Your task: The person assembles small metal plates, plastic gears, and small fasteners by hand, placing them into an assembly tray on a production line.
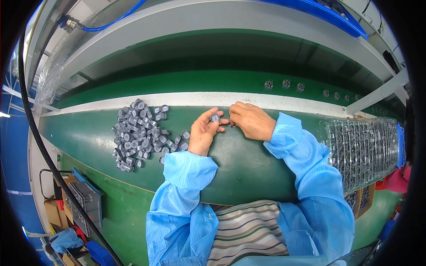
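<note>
Now both hands, left [203,132] & right [250,120], pinch small grey part [215,118].

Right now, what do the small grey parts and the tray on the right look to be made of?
Small grey parts: probably moulded plastic, matte grey, with darker round centres; metal inserts can't be ruled out. The one held in the left hand looks the same. Tray: clear, thin formed plastic, glossy and see-through, with a grid of pockets.

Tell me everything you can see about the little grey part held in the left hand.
The small grey part is round, looks like moulded plastic, with a darker centre facing up. The left hand pinches it between fingertips just above the green table; the right hand is close beside it. Finer detail is too small to tell.
</note>
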A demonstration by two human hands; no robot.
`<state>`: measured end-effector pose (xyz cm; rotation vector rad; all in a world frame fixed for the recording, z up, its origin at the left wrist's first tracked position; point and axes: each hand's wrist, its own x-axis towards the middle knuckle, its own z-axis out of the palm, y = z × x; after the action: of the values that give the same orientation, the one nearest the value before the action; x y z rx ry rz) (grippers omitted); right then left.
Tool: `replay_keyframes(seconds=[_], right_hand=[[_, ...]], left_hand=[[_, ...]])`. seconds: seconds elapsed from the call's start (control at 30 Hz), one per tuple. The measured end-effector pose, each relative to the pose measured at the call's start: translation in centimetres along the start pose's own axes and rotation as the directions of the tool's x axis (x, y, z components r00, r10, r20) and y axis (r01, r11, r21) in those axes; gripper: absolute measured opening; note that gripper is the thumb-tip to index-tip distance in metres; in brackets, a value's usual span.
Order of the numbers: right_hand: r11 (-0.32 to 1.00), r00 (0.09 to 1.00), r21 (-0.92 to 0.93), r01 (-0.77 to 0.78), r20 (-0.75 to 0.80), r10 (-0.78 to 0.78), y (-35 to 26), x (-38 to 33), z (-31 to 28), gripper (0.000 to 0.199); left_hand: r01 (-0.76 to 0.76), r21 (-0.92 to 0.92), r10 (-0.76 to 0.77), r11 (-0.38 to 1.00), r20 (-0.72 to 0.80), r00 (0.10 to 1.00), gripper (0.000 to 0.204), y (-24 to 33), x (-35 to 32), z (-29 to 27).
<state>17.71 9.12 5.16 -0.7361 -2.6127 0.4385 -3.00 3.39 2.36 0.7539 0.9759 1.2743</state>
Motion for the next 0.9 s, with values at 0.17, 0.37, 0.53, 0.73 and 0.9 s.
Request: replay_keyframes(seconds=[0.17, 0.37, 0.53, 0.73, 0.9], right_hand=[[0.977, 0.992, 0.174, -0.125, -0.011, 0.129, -0.4, 0.2, 0.0, 0.01], [0.739, 0.904, 0.609, -0.288, -0.082, 0.42, 0.0, 0.5, 0.7, 0.015], [0.766, 0.915, 0.623, -0.158, -0.2, 0.351, -2.3, 1.0, -0.3, 0.012], [0.898, 0.926, 0.438, -0.033, -0.325, 0.193, -2.1, 0.6, 0.8, 0.017], [0.951, 0.922, 0.299, 0.083, -0.386, 0.041, -1.8, 0.6, 1.1, 0.019]], left_hand=[[-0.122, 0.176, 0.13, 0.977, -0.034, 0.991, 0.043, -0.7, 0.2, -0.3], [-0.159, 0.507, 0.222, 0.847, -0.067, 0.973, 0.037, -1.0, 0.1, 0.1], [-0.153, 0.507, 0.19, 0.849, -0.022, 0.982, 0.035, -1.3, -0.4, 0.7], [-0.159, 0.541, 0.196, 0.826, -0.012, 0.98, 0.035, -1.0, -0.8, 1.3], [-0.163, 0.69, 0.255, 0.705, -0.033, 0.966, 0.034, -0.6, -0.9, 1.8]])
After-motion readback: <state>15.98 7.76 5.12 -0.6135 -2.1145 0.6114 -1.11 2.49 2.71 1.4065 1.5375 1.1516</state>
